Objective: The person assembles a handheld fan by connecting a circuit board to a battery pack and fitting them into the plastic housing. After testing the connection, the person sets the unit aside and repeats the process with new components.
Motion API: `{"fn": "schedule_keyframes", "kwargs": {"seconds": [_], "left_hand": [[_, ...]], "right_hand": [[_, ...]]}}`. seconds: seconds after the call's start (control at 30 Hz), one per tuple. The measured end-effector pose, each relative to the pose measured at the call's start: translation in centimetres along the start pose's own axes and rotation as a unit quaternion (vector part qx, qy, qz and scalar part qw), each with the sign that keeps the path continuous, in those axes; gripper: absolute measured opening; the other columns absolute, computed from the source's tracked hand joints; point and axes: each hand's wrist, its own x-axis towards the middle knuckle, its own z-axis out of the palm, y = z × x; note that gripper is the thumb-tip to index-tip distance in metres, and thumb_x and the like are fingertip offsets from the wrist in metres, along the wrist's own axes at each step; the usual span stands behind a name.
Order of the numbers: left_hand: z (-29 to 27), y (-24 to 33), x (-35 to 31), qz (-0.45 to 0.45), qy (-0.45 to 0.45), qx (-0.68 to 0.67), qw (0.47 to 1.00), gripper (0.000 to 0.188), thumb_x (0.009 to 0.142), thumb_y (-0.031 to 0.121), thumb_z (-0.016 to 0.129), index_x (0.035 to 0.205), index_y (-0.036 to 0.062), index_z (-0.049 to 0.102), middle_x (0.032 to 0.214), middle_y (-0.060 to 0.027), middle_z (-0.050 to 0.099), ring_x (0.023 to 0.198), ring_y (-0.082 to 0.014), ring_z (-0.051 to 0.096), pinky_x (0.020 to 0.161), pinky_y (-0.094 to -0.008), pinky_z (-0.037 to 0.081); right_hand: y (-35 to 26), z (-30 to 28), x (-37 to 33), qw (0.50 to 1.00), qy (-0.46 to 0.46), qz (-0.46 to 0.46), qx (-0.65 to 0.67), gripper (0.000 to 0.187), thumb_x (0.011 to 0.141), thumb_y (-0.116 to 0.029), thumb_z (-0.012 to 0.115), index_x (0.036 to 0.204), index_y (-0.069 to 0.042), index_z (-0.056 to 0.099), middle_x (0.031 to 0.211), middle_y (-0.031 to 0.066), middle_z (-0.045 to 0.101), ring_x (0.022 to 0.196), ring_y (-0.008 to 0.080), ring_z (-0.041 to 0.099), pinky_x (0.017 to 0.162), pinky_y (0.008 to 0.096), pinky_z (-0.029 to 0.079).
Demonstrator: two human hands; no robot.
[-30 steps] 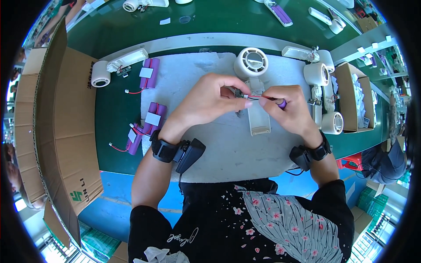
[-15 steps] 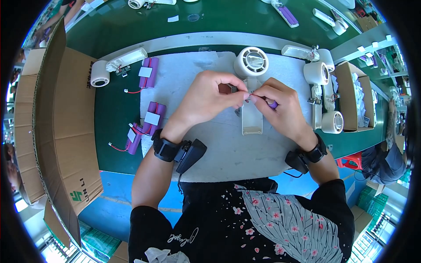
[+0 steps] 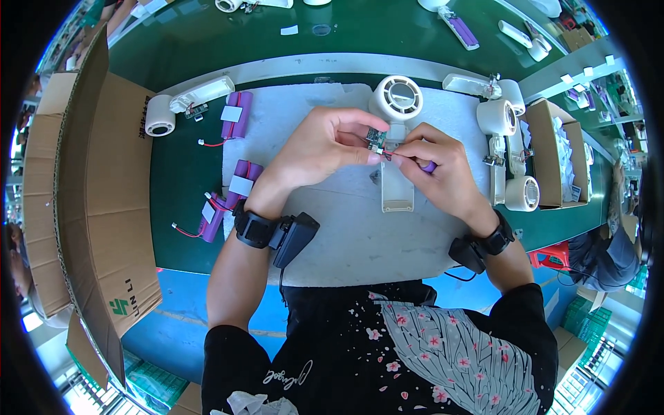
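Note:
My left hand (image 3: pixel 319 146) pinches a small green circuit board (image 3: pixel 375 137) above a white handheld fan body (image 3: pixel 395 140) that lies open on the white mat (image 3: pixel 346 228). My right hand (image 3: pixel 438 166) holds a purple battery pack (image 3: pixel 429 167) and pinches its thin red wire against the board. The two hands meet fingertip to fingertip over the fan's handle. Both wrists wear black bands with small black devices.
Three purple battery packs (image 3: pixel 235 115) with wires lie left of the mat on the green table. White fan halves (image 3: pixel 181 107) lie at far left and at right (image 3: pixel 508 155). A cardboard sheet (image 3: pixel 90 187) stands at left. An open box (image 3: pixel 553 152) sits at right.
Both hands have shifted slightly left and closer together over the fan handle, with the board and wire staying between the fingertips.

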Motion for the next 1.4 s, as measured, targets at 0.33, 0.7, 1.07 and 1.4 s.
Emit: {"fn": "schedule_keyframes", "kwargs": {"seconds": [0.33,0.7,1.07,1.4], "left_hand": [[0.3,-0.2,0.1,0.033,0.035,0.036,0.998,0.032,0.076,-0.004,0.074,0.106,-0.001,0.065,0.088,-0.0051,0.067,0.081,-0.0102,0.065,0.075,-0.0245,0.053],[1.6,-0.4,0.0,0.094,0.066,0.132,0.985,0.039,0.078,-0.009,0.064,0.116,0.0021,0.065,0.095,-0.005,0.068,0.082,-0.0105,0.063,0.078,-0.0261,0.054],[2.3,-0.6,0.0,0.119,0.103,0.172,0.972,0.036,0.077,-0.008,0.064,0.113,-0.0003,0.066,0.097,-0.0081,0.068,0.082,-0.0122,0.064,0.079,-0.027,0.054],[2.5,-0.9,0.0,0.188,0.139,0.253,0.939,0.026,0.075,-0.005,0.069,0.101,-0.0004,0.071,0.092,-0.0103,0.071,0.079,-0.0149,0.069,0.07,-0.0256,0.056]], "right_hand": [[0.0,0.1,-0.1,1.0,0.002,-0.009,-0.009,0.008,0.078,0.001,0.07,0.086,0.002,0.068,0.083,0.0066,0.06,0.058,0.0119,0.052,0.051,0.0249,0.04],[-0.2,0.2,-0.1,0.997,0.055,-0.017,-0.045,0.025,0.078,0.0,0.069,0.102,-0.002,0.063,0.085,0.0071,0.06,0.058,0.0143,0.056,0.051,0.0262,0.044],[-0.6,0.8,0.5,0.991,0.101,0.014,-0.082,0.033,0.074,-0.003,0.074,0.104,-0.004,0.061,0.091,0.0086,0.062,0.062,0.0175,0.062,0.055,0.028,0.05],[0.2,0.8,0.4,0.985,0.125,-0.033,-0.116,0.036,0.07,-0.003,0.077,0.104,-0.005,0.067,0.089,0.0085,0.066,0.067,0.0187,0.065,0.059,0.0269,0.052]]}}
